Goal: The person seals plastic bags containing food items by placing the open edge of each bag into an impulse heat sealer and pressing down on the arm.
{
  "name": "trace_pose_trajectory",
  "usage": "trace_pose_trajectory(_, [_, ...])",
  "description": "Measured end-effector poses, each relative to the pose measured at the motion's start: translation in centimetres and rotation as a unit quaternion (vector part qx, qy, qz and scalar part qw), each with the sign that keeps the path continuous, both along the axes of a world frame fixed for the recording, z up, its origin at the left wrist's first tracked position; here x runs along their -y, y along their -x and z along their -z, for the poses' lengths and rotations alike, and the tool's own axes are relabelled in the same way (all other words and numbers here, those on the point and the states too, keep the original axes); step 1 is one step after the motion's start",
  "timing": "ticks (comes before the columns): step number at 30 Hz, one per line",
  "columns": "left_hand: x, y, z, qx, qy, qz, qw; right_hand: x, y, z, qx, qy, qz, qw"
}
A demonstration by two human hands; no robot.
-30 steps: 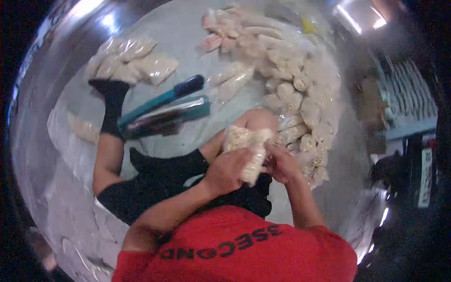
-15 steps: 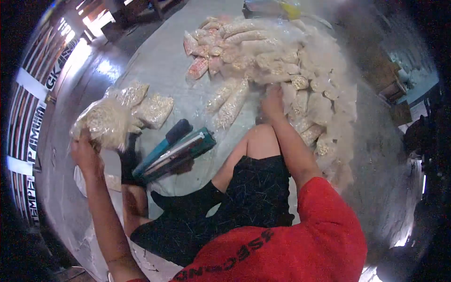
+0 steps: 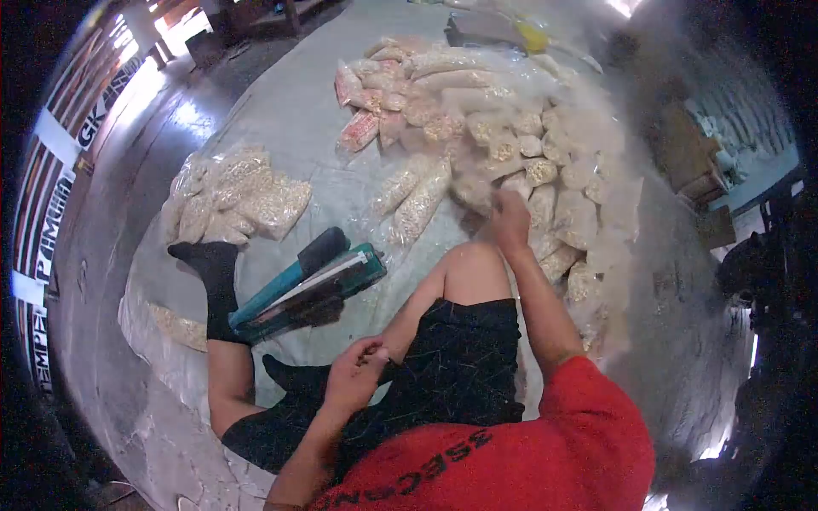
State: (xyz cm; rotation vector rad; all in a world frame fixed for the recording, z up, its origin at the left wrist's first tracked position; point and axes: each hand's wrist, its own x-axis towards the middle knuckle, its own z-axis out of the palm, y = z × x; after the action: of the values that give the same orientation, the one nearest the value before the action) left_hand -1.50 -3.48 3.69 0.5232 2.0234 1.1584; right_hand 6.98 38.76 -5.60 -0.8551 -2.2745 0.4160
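My left hand (image 3: pixel 356 370) hangs over my lap near the black shorts, its fingers curled, and whether anything small is in them is hidden. My right hand (image 3: pixel 509 221) reaches to the near edge of a large pile of filled plastic bags (image 3: pixel 588 183). Its fingers are closed at the end of one pale bag (image 3: pixel 516 184). Between my legs and the smaller pile lies a long teal tool, apparently a sealer (image 3: pixel 307 285). The smaller pile of clear filled bags (image 3: pixel 243 196) rests beyond my foot at the left.
Bags with red print (image 3: pixel 358 129) lie at the upper middle, and two long bags (image 3: pixel 422 200) sit beside the big pile. One bag (image 3: pixel 179 326) is by my left leg. A pale sheet (image 3: pixel 290 119) covers the floor. Boxes (image 3: pixel 690 153) stand at the right.
The bag once in both hands went to the left pile in my left hand, which has let go and come back to my lap. My right hand has moved to the large pile.
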Motion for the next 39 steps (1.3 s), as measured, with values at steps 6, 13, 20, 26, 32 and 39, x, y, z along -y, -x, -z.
trace_pose_trajectory(6, [-1.3,-0.4,-3.8,-0.009,0.004,0.138,0.99,7.4,-0.5,-12.6,-0.177,0.062,-0.1,0.977])
trace_pose_trajectory(13, [-3.1,2.0,0.7,-0.154,-0.182,-0.009,0.971,16.9,0.8,-19.9,-0.149,0.163,-0.404,0.888])
trace_pose_trajectory(20, [3.6,4.7,3.8,0.023,-0.281,-0.152,0.947,24.2,5.8,-14.1,0.01,0.384,-0.455,0.803])
trace_pose_trajectory(26, [8.3,5.7,10.8,-0.031,-0.22,-0.329,0.918,25.0,6.0,-3.3,-0.032,0.505,-0.287,0.814])
trace_pose_trajectory(32, [7.6,5.5,9.0,-0.183,-0.135,-0.296,0.928,24.8,6.8,1.0,-0.003,0.499,-0.276,0.822])
trace_pose_trajectory(39, [8.4,6.2,9.4,-0.069,-0.165,-0.414,0.893,26.1,6.7,-0.5,-0.057,0.532,-0.284,0.795])
